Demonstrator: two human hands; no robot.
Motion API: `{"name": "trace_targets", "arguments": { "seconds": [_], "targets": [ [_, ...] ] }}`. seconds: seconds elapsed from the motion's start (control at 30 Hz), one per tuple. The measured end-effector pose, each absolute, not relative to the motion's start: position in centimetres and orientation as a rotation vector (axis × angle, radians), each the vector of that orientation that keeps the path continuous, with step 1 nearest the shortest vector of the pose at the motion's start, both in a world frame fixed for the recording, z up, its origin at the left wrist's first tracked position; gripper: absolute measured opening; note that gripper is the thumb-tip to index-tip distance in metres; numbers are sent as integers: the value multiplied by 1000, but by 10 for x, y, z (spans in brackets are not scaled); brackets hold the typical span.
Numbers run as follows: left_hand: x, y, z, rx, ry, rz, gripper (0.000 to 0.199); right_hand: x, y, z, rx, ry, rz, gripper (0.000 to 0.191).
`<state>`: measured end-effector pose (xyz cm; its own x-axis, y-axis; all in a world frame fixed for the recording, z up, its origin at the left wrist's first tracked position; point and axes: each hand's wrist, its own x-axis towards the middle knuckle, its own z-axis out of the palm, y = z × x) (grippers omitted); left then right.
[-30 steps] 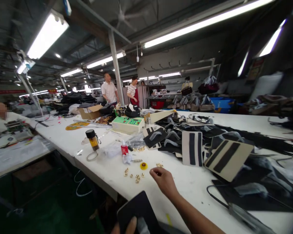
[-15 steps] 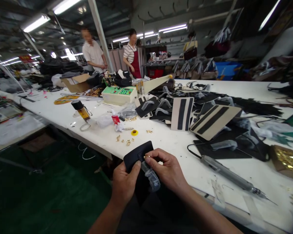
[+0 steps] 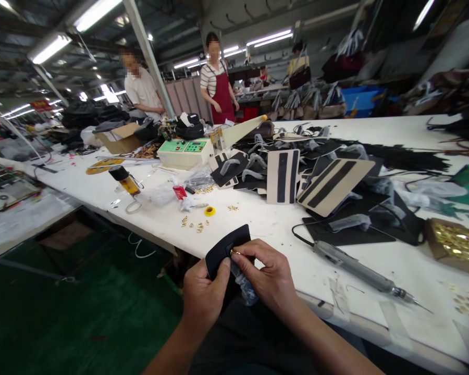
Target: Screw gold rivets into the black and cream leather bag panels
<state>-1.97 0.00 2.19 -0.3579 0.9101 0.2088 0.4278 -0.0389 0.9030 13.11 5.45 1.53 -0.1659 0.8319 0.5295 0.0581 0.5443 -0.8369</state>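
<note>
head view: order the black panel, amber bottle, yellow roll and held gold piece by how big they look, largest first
1. Black panel, partly covered
2. Amber bottle
3. Yellow roll
4. Gold piece, partly covered, so its full size is unsure

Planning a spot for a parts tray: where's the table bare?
Best patch: white table between the loose gold pieces and grey corded tool, with a striped panel behind and the right hand in front; just specks there. Smaller gap: between that tool and the open box. Crowded: among the black panels, around the red bottle.
</note>
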Motion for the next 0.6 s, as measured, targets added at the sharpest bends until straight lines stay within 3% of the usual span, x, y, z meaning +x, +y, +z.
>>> {"name": "trace_targets", "arguments": {
  "seconds": [0.33,0.6],
  "targets": [
    [-6,-4,26,1522,1736,1344,28,141,51,9,-904,-1731,683,13],
    [12,1,15,1393,1564,1602,38,144,54,3,-866,-1728,494,10]
  ]
}}
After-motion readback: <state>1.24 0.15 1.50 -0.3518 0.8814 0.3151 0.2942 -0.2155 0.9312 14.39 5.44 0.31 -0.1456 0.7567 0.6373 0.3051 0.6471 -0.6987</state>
